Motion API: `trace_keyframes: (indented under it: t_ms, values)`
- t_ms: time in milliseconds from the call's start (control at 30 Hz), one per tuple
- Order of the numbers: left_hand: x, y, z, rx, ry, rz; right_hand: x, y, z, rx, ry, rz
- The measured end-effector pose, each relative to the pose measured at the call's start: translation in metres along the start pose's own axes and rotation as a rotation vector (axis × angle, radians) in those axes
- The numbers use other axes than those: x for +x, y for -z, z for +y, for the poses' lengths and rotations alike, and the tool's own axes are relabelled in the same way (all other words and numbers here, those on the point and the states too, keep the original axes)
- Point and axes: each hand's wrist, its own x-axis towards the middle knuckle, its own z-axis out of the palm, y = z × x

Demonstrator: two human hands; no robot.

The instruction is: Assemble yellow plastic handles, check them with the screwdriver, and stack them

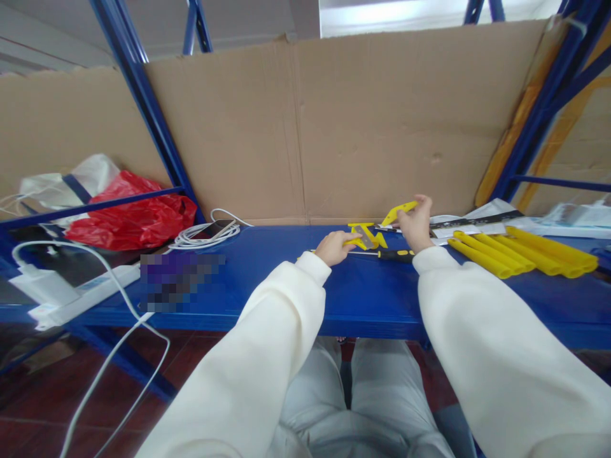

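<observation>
My left hand (334, 248) is closed at the fingertips on a yellow piece with a flat grey metal plate (366, 237), low over the blue shelf. Its exact kind is too small to tell. Farther right and a little higher, my right hand (417, 222) pinches a flat, angled yellow plastic piece (399, 212) by its right end. Small yellow parts (381, 240) lie close to the grey plate. A screwdriver (396, 255) with a black and yellow handle rests in front of them, its shaft pointing toward my left hand.
Several yellow tubes (525, 253) lie right of my right hand, before a black and white strip (470, 222). A coiled white cable (205, 235), a red plastic bag (138, 213) and a power strip (90, 294) are on the left. Cardboard (334, 127) stands behind.
</observation>
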Motion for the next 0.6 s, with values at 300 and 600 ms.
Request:
trace_keyframes:
  t_ms: [300, 600]
  values:
    - [0.0004, -0.0012, 0.0001, -0.008, 0.006, 0.014, -0.0007, -0.0101, -0.0057, 0.703, -0.337, -0.055]
    - [-0.0014, -0.0002, 0.0020, -0.036, 0.013, 0.026, 0.0024, -0.0058, -0.0088, 0.840, -0.443, -0.103]
